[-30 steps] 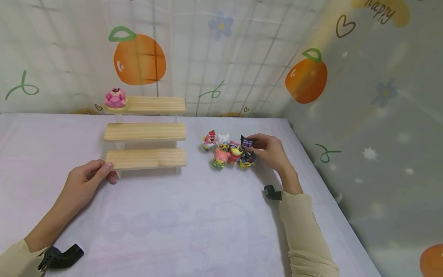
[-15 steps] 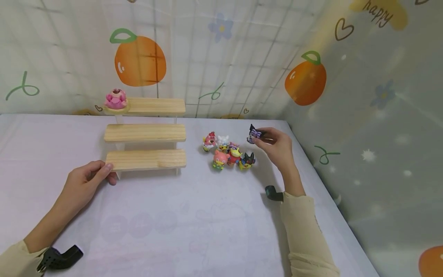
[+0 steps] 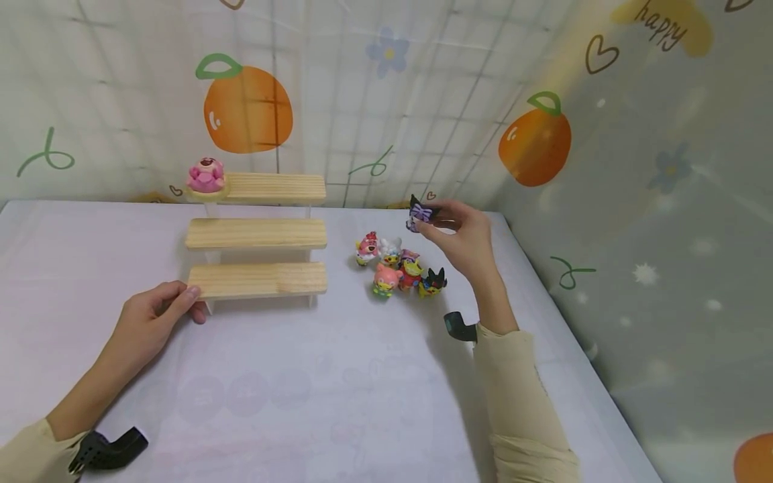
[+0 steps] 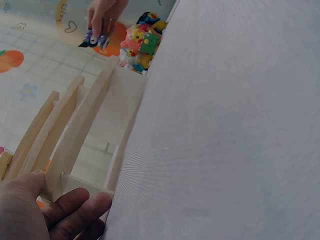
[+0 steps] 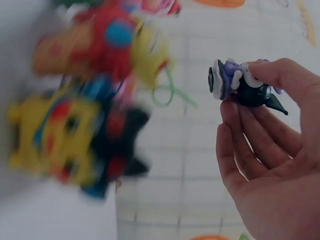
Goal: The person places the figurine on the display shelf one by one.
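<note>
A small black-and-purple figurine [image 3: 419,215] is pinched between thumb and fingers of my right hand [image 3: 468,240], held up off the table behind a cluster of toys. In the right wrist view the figurine [image 5: 245,85] lies sideways, showing a black pointed hood and purple bow. My left hand [image 3: 149,320] grips the left front end of a three-tier wooden display stand [image 3: 260,279], thumb on the lowest board, fingers below. On the top board's left end sits a pink bear figurine [image 3: 207,177] on a yellowish base.
Several colourful figurines stand close together right of the stand, among them a pink one [image 3: 385,279] and a yellow one with a black hood [image 3: 432,283]. A white cloth covers the table [image 3: 314,402]. A curtain printed with oranges [image 3: 249,111] hangs behind and to the right.
My right hand lifted the black-and-purple figurine out from the cluster, first up and rightward, then back left and farther away. The left hand keeps its hold on the stand.
</note>
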`<state>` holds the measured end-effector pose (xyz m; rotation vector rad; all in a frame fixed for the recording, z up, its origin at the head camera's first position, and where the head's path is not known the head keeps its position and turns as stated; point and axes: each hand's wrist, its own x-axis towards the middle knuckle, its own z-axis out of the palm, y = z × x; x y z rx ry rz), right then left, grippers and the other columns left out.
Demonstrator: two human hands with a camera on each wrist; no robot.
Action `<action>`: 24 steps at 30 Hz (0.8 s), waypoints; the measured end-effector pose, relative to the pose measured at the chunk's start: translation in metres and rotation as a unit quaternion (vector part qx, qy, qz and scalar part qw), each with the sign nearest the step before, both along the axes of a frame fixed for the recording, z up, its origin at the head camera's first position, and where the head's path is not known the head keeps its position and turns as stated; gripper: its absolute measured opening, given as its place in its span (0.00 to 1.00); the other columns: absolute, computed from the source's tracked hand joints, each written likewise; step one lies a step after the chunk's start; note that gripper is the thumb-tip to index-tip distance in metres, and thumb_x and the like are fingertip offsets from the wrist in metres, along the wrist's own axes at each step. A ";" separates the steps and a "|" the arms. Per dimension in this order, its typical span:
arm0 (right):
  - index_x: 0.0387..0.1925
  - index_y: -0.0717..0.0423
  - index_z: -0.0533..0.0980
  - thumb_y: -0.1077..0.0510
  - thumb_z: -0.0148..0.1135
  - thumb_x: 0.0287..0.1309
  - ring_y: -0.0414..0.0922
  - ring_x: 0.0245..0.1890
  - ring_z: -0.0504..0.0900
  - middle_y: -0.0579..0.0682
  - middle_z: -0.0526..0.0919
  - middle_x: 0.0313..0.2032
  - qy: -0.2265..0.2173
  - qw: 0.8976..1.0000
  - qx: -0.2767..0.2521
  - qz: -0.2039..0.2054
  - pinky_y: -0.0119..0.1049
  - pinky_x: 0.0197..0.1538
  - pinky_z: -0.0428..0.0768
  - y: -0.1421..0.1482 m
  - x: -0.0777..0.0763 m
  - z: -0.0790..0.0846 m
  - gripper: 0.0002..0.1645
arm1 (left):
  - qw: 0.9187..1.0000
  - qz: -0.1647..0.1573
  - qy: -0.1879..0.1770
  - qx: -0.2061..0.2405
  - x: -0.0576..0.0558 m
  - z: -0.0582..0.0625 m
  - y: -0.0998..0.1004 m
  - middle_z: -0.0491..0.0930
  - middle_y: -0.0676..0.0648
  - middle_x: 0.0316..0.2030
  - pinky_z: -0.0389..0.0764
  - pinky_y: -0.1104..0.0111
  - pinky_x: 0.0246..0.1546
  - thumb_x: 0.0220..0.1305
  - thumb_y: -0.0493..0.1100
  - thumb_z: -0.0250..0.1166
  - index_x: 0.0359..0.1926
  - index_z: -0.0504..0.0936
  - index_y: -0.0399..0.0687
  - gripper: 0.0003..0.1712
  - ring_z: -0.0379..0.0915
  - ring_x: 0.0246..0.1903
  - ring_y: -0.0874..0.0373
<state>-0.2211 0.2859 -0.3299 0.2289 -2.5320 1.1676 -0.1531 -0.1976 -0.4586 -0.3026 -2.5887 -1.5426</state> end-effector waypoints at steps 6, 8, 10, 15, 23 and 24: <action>0.54 0.56 0.85 0.58 0.76 0.62 0.50 0.48 0.89 0.57 0.90 0.46 0.021 0.999 -0.015 0.034 0.46 0.60 0.83 -0.030 -0.005 0.011 0.20 | 1.000 -0.002 0.002 0.003 0.001 0.001 0.000 0.88 0.48 0.30 0.68 0.82 0.44 0.81 0.51 0.59 0.38 0.86 0.46 0.17 0.77 0.38 0.66; 0.53 0.56 0.85 0.58 0.76 0.62 0.50 0.47 0.90 0.57 0.90 0.45 0.025 0.999 -0.019 0.041 0.47 0.60 0.83 -0.037 -0.007 0.013 0.19 | 1.000 -0.004 0.005 0.003 0.000 0.002 0.000 0.88 0.49 0.30 0.68 0.82 0.44 0.81 0.50 0.59 0.38 0.86 0.46 0.17 0.77 0.38 0.66; 0.53 0.56 0.85 0.58 0.76 0.62 0.50 0.46 0.90 0.56 0.91 0.44 0.026 0.998 -0.022 0.050 0.47 0.60 0.83 -0.045 -0.009 0.017 0.18 | 1.000 -0.004 0.007 0.003 0.000 0.002 0.000 0.87 0.49 0.29 0.68 0.81 0.44 0.81 0.51 0.60 0.37 0.86 0.46 0.17 0.76 0.38 0.66; 0.52 0.55 0.85 0.57 0.77 0.62 0.48 0.45 0.90 0.55 0.91 0.44 0.024 0.997 -0.025 0.065 0.44 0.57 0.84 -0.067 -0.012 0.027 0.18 | 1.000 0.001 0.004 0.009 0.000 0.004 0.000 0.87 0.49 0.29 0.68 0.81 0.44 0.81 0.53 0.59 0.36 0.86 0.47 0.19 0.76 0.38 0.65; 0.51 0.57 0.85 0.59 0.77 0.61 0.45 0.44 0.88 0.54 0.90 0.43 0.038 0.993 -0.047 0.101 0.37 0.57 0.84 -0.104 -0.018 0.044 0.17 | 1.000 -0.003 0.006 0.010 0.001 0.005 0.001 0.87 0.49 0.29 0.68 0.81 0.44 0.81 0.52 0.59 0.37 0.86 0.47 0.18 0.77 0.38 0.65; 0.50 0.57 0.85 0.60 0.77 0.60 0.44 0.43 0.88 0.54 0.90 0.42 0.041 0.992 -0.047 0.106 0.36 0.56 0.84 -0.110 -0.020 0.046 0.17 | 1.000 -0.003 0.009 0.008 0.002 0.004 0.001 0.87 0.48 0.29 0.68 0.81 0.44 0.81 0.52 0.59 0.37 0.86 0.47 0.18 0.77 0.37 0.65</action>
